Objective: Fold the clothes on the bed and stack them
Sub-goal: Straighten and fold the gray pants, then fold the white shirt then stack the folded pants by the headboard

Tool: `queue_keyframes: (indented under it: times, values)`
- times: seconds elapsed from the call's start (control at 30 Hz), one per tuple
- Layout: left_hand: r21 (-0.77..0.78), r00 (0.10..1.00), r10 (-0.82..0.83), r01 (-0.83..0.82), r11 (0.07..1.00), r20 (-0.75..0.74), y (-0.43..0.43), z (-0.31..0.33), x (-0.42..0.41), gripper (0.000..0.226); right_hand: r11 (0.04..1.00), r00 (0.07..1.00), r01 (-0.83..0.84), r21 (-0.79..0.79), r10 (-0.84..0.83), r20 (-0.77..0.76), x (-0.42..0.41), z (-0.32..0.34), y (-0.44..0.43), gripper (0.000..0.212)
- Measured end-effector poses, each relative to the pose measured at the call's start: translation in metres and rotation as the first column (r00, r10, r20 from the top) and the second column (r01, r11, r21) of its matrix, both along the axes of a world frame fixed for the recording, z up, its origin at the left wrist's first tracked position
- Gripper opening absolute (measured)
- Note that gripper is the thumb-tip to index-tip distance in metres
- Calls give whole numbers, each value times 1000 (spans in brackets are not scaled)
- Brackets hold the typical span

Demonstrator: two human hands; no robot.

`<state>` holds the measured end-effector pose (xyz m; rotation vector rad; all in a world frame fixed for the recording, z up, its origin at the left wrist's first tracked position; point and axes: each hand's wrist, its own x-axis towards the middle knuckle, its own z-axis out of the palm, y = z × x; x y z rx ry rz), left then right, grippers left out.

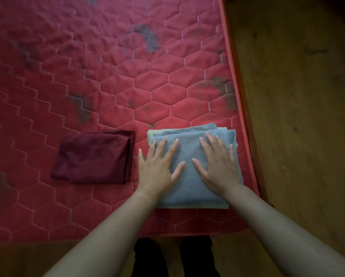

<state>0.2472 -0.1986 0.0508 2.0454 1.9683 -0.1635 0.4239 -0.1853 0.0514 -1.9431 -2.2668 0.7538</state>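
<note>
Our left hand (157,164) and right hand (217,164) lie flat, fingers straight, on the folded blue-grey cloth (189,188), we think to press it smooth. It tops a pale green cloth (150,134) near the 5 o'clock corner of the bed (107,76). A folded dark red cloth (93,156) lies at its 9 o'clock.

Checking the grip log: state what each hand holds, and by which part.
Nothing is held. The left hand and right hand press flat, fingers straight, on top of the grey cloth.
</note>
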Motion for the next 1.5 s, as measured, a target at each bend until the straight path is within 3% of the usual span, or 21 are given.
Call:
queue_keyframes:
  times: [0.17, 0.37, 0.6, 0.83, 1.13, 1.5]
  values:
    - [64, 999, 52, -53, 997, 5, -35, 118, -18, 68, 999, 998, -32, 12, 33, -55, -11, 114, -23, 65]
    - [225, 988, 118, -138, 965, 100, -78, 257, -44, 70, 981, 985, -118, 152, 135, -105, -37, 252, -48, 63]
    - [357, 972, 183, -225, 906, 148, -138, 362, -100, 69, 939, 964, -183, 291, 229, -133, -99, 359, -96, 64]
    - [412, 961, 208, -266, 871, 182, -226, 401, -194, 69, 913, 942, -276, 301, 319, -106, -191, 394, -169, 67]
    - [399, 950, 299, -308, 864, 86, -323, 418, -331, 72, 854, 888, -392, 342, 449, -102, -325, 408, -237, 68]
    - [341, 788, 616, -581, 739, 7, -409, 395, -492, 73, 676, 678, -675, 296, 727, -111, -522, 396, -266, 73]
